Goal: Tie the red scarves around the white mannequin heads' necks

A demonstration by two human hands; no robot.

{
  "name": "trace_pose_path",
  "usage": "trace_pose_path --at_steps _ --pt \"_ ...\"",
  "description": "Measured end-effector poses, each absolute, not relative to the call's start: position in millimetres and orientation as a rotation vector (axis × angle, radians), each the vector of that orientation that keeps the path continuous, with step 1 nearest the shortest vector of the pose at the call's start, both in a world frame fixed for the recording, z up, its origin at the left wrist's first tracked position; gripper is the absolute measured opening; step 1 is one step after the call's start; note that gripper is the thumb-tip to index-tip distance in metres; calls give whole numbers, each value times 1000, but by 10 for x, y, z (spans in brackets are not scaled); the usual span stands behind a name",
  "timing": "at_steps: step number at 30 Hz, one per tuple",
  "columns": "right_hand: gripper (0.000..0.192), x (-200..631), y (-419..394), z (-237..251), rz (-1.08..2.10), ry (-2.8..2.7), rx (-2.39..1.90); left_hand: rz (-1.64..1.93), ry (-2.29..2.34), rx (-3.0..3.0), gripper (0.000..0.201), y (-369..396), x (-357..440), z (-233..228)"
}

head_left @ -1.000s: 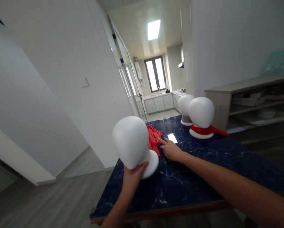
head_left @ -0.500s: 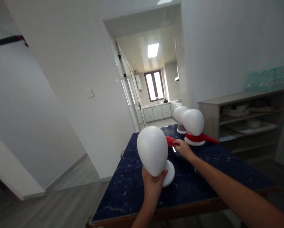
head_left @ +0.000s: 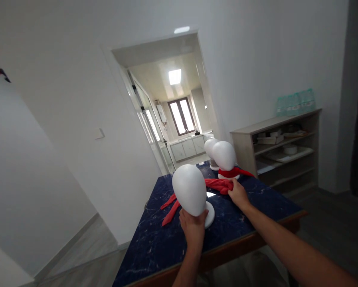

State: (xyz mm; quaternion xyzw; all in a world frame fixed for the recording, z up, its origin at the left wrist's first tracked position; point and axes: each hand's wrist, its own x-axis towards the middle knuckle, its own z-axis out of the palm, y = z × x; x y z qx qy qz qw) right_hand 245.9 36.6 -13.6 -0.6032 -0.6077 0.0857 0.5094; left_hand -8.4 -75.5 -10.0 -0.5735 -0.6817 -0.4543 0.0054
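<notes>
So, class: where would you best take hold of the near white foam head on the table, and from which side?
Probably at the narrow neck of the near foam head, from the near side, where the left hand grips it: the dome is wide and smooth.

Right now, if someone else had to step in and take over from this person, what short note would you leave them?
Left hand: gripping the neck of a bare white foam head, which stands tilted on the dark blue table.
Right hand: shut on the red scarf, which trails behind the foam head and out to its left.
Further back: a second head already has a red scarf around its neck; a third head stands behind it.
Done: one head is scarfed. Not done: the held head is bare, its scarf not yet around the neck.
</notes>
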Motion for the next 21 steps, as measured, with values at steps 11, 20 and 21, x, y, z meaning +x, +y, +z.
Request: trace_pose_path --at_steps 11,20,21 --pt "42 2398 347 -116 241 -1513 -1591 -1280 -2086 -2258 79 -849 -590 -152" --pt "51 2421 347 -140 187 -1560 -1632 -1329 -2034 -2250 85 -877 -598 -181" --pt "51 2427 347 -146 184 -1564 -1630 -1329 -2033 -2260 86 -888 -593 -175"
